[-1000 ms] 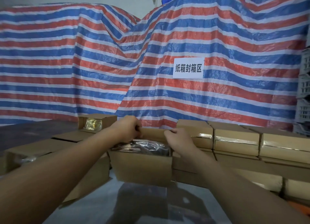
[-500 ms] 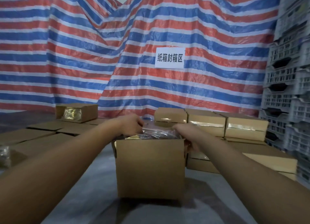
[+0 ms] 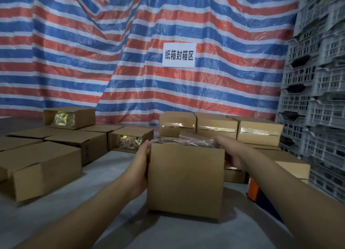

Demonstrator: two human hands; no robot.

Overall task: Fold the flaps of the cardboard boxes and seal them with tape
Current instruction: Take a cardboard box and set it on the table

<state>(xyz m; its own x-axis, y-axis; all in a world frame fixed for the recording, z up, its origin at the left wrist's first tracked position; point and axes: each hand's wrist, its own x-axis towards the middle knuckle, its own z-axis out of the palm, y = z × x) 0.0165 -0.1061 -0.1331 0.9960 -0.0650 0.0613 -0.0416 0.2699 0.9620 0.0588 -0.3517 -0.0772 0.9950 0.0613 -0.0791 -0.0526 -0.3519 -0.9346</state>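
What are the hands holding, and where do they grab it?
Both hold the open cardboard box. The left hand presses flat on its left side; the right hand grips its upper right edge, beside the plastic bag inside.

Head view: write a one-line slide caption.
Both hands, left and right, hold an open cardboard box before taped boxes and a striped tarp.

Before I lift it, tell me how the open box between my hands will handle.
The open box probably stays stiff: its front wall looks flat and uncreased. It may weigh a fair bit, since the plastic-wrapped contents bulge above the rim. Unsealed on top, it could spill if tipped, so keep the left hand and right hand level.
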